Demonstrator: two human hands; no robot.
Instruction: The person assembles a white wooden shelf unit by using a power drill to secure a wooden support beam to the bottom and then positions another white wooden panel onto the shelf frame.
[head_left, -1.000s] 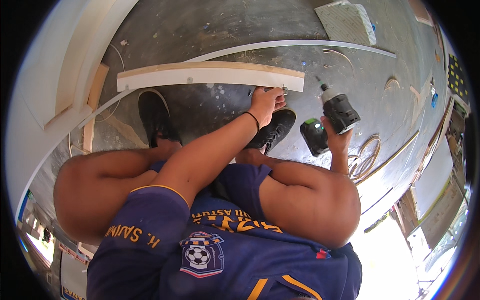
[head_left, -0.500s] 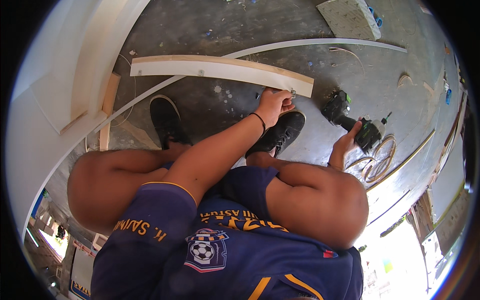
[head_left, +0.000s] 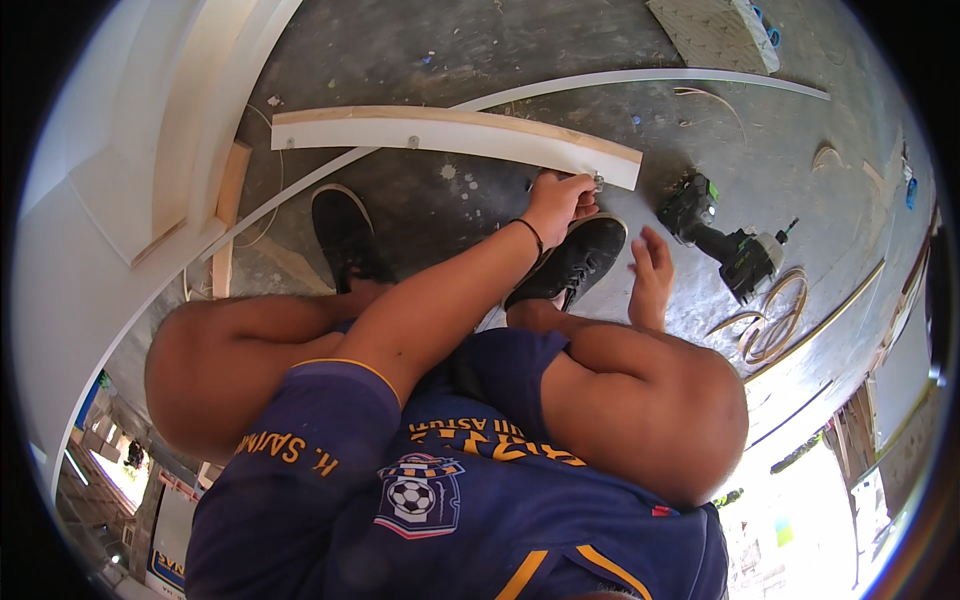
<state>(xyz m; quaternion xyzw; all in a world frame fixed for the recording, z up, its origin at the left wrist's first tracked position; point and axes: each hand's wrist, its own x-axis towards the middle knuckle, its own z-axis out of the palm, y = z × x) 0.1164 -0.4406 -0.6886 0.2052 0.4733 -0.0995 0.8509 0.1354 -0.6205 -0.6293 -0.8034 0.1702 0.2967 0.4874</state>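
Note:
A long white board (head_left: pixel 480 147) with a bare wood edge lies across the floor in front of my feet. Small metal fittings (head_left: pixel 413 142) sit along its white face. At the board's right end, my left hand (head_left: pixel 560 207) pinches a small metal fitting (head_left: pixel 598 183) against the near edge; the fingers partly hide it. My right hand (head_left: pixel 652 277) is raised beside my right knee, fingers apart and holding nothing. To its right a black cordless drill (head_left: pixel 748 262) rests on the floor, apart from the hand, its bit pointing up and right.
A thin white strip (head_left: pixel 640 76) runs under the board across the floor. Coiled edging (head_left: pixel 785 318) lies right of the drill. A large white panel (head_left: pixel 90 240) stands at the left, and a flat block (head_left: pixel 715 35) lies at the far right. My black shoes (head_left: pixel 580 262) are close to the board.
My right hand has let go of the drill, leaving it on the floor, and moved left toward the board. My left hand stays at the fitting; the view has shifted slightly.

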